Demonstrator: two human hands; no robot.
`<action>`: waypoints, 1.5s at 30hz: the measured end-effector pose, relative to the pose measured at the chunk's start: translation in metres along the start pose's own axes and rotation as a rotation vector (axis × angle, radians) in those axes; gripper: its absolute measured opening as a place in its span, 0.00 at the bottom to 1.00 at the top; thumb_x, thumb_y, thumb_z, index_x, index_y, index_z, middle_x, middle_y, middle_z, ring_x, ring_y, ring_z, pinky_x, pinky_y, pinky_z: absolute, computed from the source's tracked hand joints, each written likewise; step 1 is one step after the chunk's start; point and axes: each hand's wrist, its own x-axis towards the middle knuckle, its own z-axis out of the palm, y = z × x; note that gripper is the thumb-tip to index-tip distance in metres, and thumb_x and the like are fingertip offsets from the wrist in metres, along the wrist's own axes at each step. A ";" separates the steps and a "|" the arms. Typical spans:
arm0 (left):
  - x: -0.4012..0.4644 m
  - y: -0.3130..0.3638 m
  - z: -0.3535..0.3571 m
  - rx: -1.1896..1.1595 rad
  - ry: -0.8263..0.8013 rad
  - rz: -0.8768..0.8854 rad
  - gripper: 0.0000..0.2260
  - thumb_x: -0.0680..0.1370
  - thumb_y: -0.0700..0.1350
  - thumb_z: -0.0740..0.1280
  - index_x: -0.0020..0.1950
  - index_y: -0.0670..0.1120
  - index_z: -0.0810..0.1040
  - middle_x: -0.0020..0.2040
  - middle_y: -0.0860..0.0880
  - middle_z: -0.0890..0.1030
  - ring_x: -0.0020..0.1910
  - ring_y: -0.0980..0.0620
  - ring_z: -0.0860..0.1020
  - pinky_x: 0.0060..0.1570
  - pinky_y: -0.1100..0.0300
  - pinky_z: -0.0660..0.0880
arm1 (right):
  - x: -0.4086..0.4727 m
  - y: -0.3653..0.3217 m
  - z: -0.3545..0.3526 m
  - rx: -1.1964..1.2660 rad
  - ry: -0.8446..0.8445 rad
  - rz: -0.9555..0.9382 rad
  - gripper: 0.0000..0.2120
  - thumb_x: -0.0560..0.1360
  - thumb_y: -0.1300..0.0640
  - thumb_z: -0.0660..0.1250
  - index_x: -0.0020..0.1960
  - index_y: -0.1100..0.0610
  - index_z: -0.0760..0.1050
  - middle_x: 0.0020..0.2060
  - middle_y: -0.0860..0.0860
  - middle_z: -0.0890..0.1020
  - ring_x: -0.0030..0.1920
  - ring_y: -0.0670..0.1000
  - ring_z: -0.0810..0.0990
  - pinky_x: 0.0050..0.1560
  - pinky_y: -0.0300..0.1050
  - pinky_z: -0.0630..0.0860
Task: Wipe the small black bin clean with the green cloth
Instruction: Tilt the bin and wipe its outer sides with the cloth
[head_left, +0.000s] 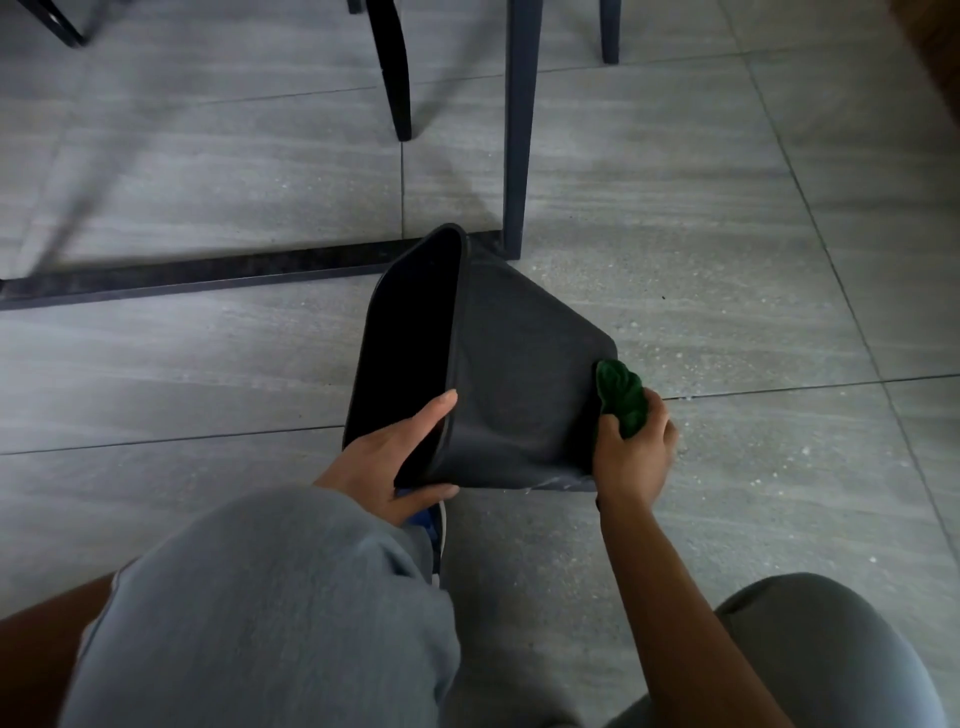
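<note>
Grey tiled floor, dark table legs behind. The bin lies tipped on its side, left hand gripping its rim, right hand clutching the cloth against its base corner.

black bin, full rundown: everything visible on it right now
The small black bin is a matte, dark, plastic-looking tub with rounded corners and a thin lip. It lies tipped on its side on the grey tiled floor, mouth facing left, interior dark. The left hand grips its near rim, thumb under, fingers reaching inside. The right hand presses the bunched green cloth against its base edge. A table leg stands just behind.
</note>
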 end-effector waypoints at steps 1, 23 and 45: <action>0.000 -0.001 0.000 -0.028 -0.007 -0.029 0.36 0.74 0.72 0.61 0.76 0.74 0.43 0.72 0.55 0.70 0.70 0.61 0.69 0.68 0.72 0.64 | 0.000 0.000 -0.002 0.002 -0.004 0.009 0.27 0.77 0.56 0.68 0.74 0.47 0.68 0.70 0.53 0.72 0.66 0.57 0.75 0.59 0.53 0.75; 0.083 0.044 -0.070 -0.138 0.121 -0.097 0.32 0.81 0.49 0.67 0.81 0.54 0.57 0.73 0.54 0.73 0.70 0.65 0.70 0.67 0.75 0.64 | -0.021 -0.104 -0.062 0.438 -0.088 -0.178 0.18 0.76 0.58 0.70 0.63 0.43 0.79 0.45 0.40 0.85 0.47 0.41 0.85 0.49 0.46 0.84; 0.083 0.052 -0.067 -0.280 0.252 -0.247 0.32 0.80 0.50 0.69 0.81 0.54 0.58 0.49 0.57 0.85 0.51 0.66 0.82 0.55 0.73 0.75 | 0.008 -0.070 -0.063 0.333 -0.041 -0.047 0.14 0.77 0.55 0.70 0.62 0.45 0.80 0.48 0.44 0.84 0.50 0.45 0.83 0.47 0.41 0.80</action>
